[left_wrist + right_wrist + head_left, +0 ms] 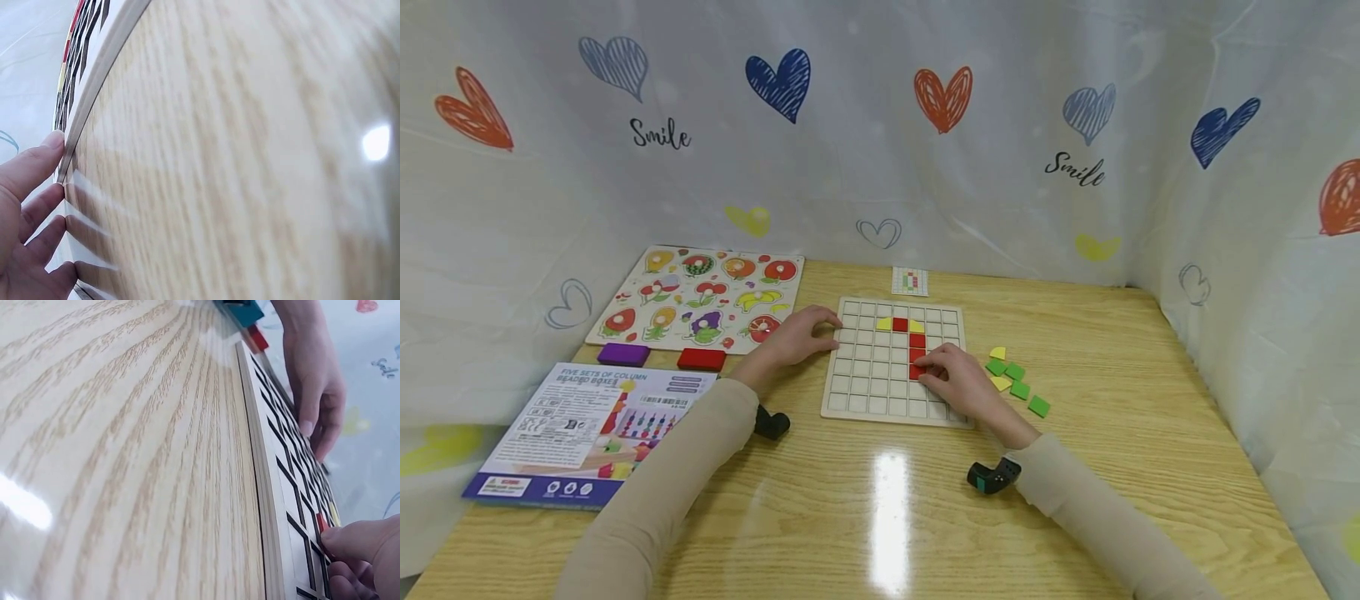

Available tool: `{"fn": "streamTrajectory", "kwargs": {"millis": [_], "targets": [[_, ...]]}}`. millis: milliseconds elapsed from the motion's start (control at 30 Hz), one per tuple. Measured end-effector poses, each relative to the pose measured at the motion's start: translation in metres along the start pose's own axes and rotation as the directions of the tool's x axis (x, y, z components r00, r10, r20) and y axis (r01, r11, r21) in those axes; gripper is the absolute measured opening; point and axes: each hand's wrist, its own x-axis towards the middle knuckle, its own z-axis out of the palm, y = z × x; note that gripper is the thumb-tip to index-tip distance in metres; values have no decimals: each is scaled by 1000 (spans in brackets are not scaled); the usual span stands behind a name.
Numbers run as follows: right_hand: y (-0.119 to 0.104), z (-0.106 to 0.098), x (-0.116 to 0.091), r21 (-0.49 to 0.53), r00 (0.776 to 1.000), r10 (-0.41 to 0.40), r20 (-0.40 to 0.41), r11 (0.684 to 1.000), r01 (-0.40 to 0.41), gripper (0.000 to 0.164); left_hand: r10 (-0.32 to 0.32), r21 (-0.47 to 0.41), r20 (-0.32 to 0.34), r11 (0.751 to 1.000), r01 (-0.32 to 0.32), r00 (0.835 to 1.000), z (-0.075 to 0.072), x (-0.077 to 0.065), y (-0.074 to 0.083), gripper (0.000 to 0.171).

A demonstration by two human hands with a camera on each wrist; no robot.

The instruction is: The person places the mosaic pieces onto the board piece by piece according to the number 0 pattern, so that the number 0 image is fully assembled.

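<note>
A pale wooden grid board (859,385) lies on the table, holding a short row of yellow and red tiles with a red column below its right end. My right hand (958,379) is over the board's right half, pinching the lowest red square tile (914,372) at its grid cell. In the right wrist view, the thumb of that hand (359,547) is against a red tile (321,521). My left hand (797,337) rests at the board's left edge, with its thumb and fingers extended. The left wrist view shows the left thumb (37,164) touching the board's rim (103,78).
Several loose green (1039,406) and yellow tiles (997,352) lie right of the board. A small pattern card (910,282) sits behind it. At left are a fruit puzzle (647,317), a purple block (623,355), a red block (702,360) and a printed box (565,417). Patterned curtains (865,167) surround the table.
</note>
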Motion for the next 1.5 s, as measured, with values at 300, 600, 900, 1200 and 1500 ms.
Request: {"fn": "streamTrajectory", "kwargs": {"millis": [300, 600, 900, 1200, 1500], "targets": [[0, 0, -2, 6, 1000, 2, -18, 1000, -2, 24, -2, -3, -1, 1000, 2, 1000, 0, 0, 0, 32], [7, -10, -17, 169, 994, 86, -69, 983, -74, 25, -6, -7, 10, 1000, 6, 1000, 2, 4, -3, 32], [22, -24, -54, 252, 975, 177, -137, 958, -139, 32, -12, -6, 1, 1000, 12, 1000, 0, 2, -2, 33], [34, -39, -88, 278, 926, 349, -144, 912, -301, 41, -32, 6, 3, 999, 32, 999, 0, 2, -5, 32], [41, -41, -96, 229, 916, 366, -162, 917, -326, 40, -20, -10, -3, 1000, 20, 1000, 1, 1, -7, 32]]}}
